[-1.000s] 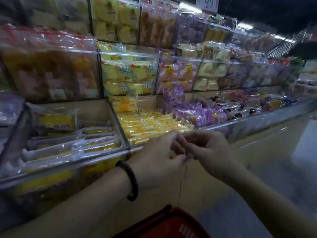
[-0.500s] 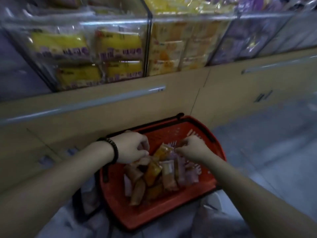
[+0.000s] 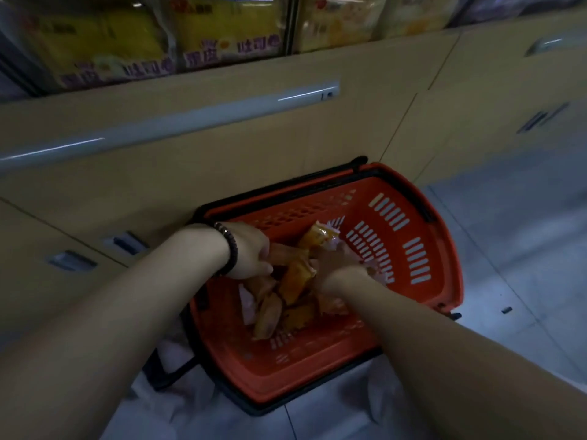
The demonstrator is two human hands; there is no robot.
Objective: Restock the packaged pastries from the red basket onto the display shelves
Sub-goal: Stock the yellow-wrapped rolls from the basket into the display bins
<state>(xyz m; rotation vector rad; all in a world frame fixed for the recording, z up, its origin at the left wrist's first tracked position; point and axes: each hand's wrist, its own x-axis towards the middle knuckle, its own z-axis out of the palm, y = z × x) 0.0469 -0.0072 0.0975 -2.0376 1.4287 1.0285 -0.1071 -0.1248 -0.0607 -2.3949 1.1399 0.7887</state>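
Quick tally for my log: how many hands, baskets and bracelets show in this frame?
Hands: 2 (left hand, gripping a pastry; right hand)
Basket: 1, red
Bracelet: 1, on the left wrist
Total: 4

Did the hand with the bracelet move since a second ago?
Yes, down. The left hand was up at the display shelf's front edge; now it is below the cabinet's silver rail, in the red basket among the packaged pastries.
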